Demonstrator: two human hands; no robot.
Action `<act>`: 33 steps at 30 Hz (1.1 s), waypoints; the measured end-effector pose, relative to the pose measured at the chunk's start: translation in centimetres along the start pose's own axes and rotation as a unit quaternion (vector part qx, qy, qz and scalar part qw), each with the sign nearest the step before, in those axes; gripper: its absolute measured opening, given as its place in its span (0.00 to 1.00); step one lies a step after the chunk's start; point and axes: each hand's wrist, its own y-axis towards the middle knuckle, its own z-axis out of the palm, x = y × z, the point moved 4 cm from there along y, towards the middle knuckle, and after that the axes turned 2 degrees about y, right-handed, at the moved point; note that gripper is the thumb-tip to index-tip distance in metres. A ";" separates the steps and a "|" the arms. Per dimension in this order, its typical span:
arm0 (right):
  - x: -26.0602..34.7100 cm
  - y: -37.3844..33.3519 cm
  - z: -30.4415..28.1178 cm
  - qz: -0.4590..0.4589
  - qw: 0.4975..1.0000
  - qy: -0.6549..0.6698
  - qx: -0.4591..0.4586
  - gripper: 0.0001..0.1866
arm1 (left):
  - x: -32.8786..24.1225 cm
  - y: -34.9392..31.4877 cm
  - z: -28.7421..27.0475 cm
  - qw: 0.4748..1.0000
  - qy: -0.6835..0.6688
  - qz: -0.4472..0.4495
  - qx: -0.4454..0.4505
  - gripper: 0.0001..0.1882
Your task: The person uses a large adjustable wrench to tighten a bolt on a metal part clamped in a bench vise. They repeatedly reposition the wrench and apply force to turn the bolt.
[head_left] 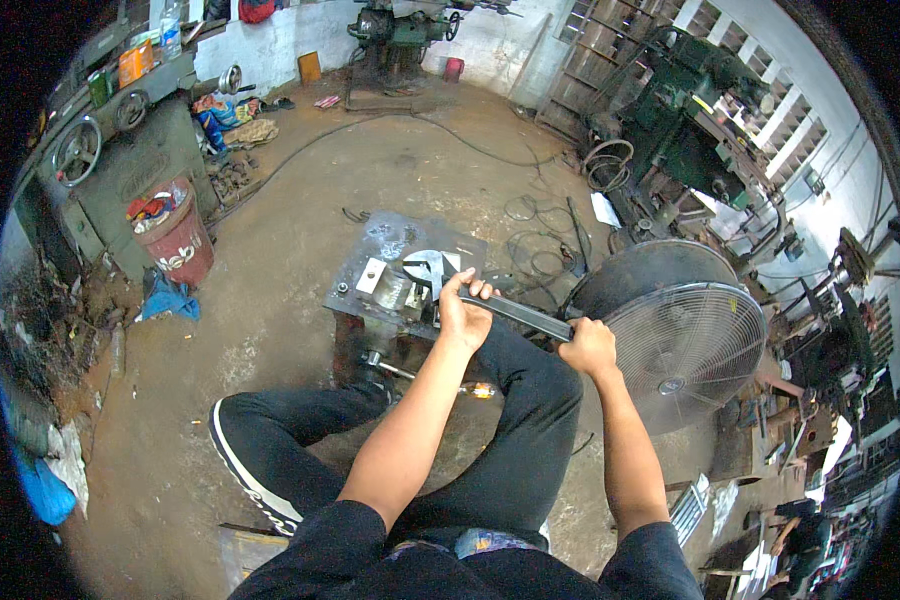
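I am holding a large adjustable wrench (530,317), with a silver head and a long dark handle, slantwise over a low metal worktop (346,268). My left hand (463,318) is closed around the handle close to the head. Farther down, my right hand (589,348) grips the handle's end. The wrench head lies over a metal workpiece (394,292) on the worktop; how its jaws meet the piece is hard to make out. A pale block with a hole (372,275) sits just left of it.
A big round floor fan (685,345) stands close to my right. Beneath the worktop's front edge lies a tool with a yellow-orange handle (481,390). A red bucket (178,240) is at left. Cables (545,240) loop across the floor, and green machines (670,110) stand behind.
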 end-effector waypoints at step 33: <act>-2.5 5.3 -0.5 -0.145 0.973 -0.099 -0.147 0.03 | 0.8 2.6 0.1 0.986 -0.060 0.039 -0.149 0.17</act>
